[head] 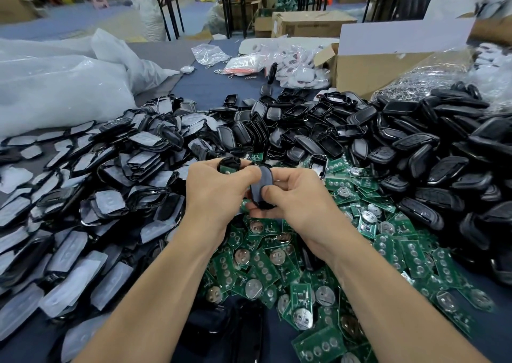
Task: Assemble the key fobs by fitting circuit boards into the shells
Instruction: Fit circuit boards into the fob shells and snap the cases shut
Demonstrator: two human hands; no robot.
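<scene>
Blue cloth table, black shells, green boards, warehouse behind.

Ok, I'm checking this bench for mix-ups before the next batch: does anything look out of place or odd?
Mostly sorted heaps, but a few black shells lie stranded in the green circuit boards pile near the right hand, where only boards belong. Nothing looks broken or spilled.
</scene>
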